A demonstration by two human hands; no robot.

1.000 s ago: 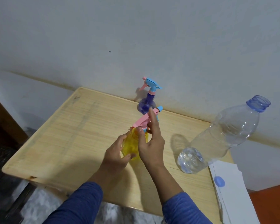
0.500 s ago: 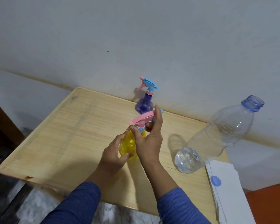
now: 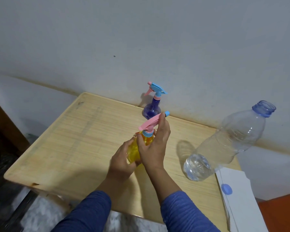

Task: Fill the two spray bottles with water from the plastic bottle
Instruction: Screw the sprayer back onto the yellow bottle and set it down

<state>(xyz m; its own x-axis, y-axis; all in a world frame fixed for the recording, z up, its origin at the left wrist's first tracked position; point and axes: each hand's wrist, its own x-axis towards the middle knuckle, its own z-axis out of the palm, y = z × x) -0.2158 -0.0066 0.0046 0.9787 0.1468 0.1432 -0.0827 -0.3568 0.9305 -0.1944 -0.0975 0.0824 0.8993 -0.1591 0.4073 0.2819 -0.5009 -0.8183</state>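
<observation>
Table [image 3: 77, 141]: pale wood, visible grain, matt, scuffed at its left edge. Yellow spray bottle [image 3: 132, 151]: translucent glossy plastic, pink plastic trigger head. Purple spray bottle [image 3: 150, 111]: translucent plastic. Water bottle [image 3: 224, 144]: clear, shiny, ribbed plastic. Sleeves [image 3: 184, 213]: blue ribbed cloth. Paper [image 3: 238, 198]: white, matt.

Wooden counter [image 3: 84, 139] against pale wall [image 3: 141, 39] — white paper stack [image 3: 238, 201] at near right; orange floor [image 3: 281, 213] beyond.

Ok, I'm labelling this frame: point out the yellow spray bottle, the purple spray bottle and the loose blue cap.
yellow spray bottle [image 3: 132, 152], head view, on its yellow body
purple spray bottle [image 3: 150, 111], head view, on its round body
blue cap [image 3: 226, 189], head view, on its top
</observation>
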